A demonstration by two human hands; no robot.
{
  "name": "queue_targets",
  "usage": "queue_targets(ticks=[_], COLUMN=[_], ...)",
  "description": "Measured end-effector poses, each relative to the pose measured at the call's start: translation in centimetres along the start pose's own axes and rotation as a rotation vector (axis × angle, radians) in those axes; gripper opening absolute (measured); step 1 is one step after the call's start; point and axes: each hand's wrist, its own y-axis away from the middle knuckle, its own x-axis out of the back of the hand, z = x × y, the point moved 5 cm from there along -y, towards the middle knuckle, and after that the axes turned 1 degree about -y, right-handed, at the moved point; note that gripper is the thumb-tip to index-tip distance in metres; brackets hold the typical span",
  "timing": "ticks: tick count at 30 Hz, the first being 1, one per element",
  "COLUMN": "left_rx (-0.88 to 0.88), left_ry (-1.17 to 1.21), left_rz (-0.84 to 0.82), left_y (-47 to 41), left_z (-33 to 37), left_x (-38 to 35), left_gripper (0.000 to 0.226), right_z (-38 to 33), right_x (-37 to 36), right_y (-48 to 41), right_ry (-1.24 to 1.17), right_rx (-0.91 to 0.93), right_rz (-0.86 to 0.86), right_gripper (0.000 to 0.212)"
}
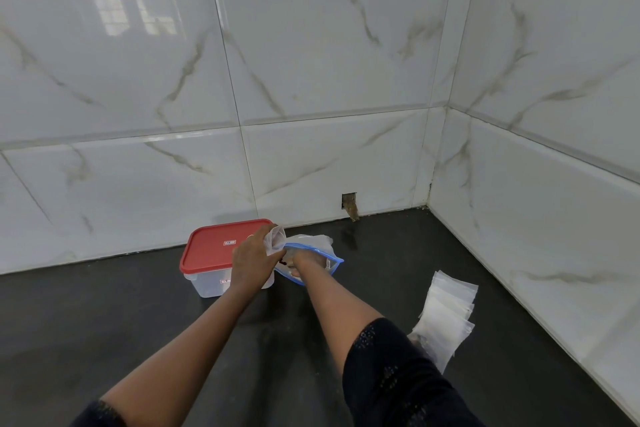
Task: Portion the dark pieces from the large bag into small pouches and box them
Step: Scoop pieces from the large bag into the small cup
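1. Dark counter point(104, 329) in a corner of white marble-veined wall tiles point(311, 62); small rectangular cut-out in wall point(349, 202) just above counter edge.
2. Clear plastic box point(207, 282) with red lid point(214, 246) on, set near the back wall. Small red-and-white label on lid top and another on the box front; writing too small to read.
3. Large clear bag point(311, 243) with blue zip edge lying open just right of the box, touching or nearly touching it.
4. Left hand point(252, 258) in front of the box, grip clamped on bunched white plastic at the bag mouth; cannot tell whether that bunch is a small pouch or part of the bag itself.
5. Right hand point(304, 262) reached into the bag opening, fingers hidden by plastic; grip state cannot be told.
6. Dark pieces barely visible as a small dark spot inside the bag, beside the right hand; amount not discernible.
7. Stack of empty small pouches point(446, 312) fanned on the counter, well to the right of the bag, near the right wall.
8. Dark sleeve point(391, 374) with speckled pattern on right upper arm.
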Motion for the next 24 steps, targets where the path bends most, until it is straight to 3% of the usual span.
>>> queue_targets(ticks=[7, 14, 19, 24], left_rx=[-0.047, -0.087, -0.059, -0.017], left_ry=[-0.017, -0.057, -0.075, -0.099], left_rz=[0.012, 0.003, 0.013, 0.025], left_y=[0.0, 0.1, 0.1, 0.6], left_z=[0.3, 1.1, 1.7, 1.6], left_x=[0.3, -0.1, -0.4, -0.8], left_gripper=[0.053, 0.050, 0.051, 0.049], right_z=[0.0, 0.2, 0.4, 1.3], right_x=[-1.2, -0.1, 0.0, 0.6], right_y=[0.0, 0.4, 1.2, 1.6], right_ry=[0.278, 0.216, 0.007, -0.415], right_rx=[-0.152, -0.166, -0.167, -0.150], right_rz=[-0.091, -0.076, 0.013, 0.129], right_gripper=[0.053, 0.051, 0.043, 0.041])
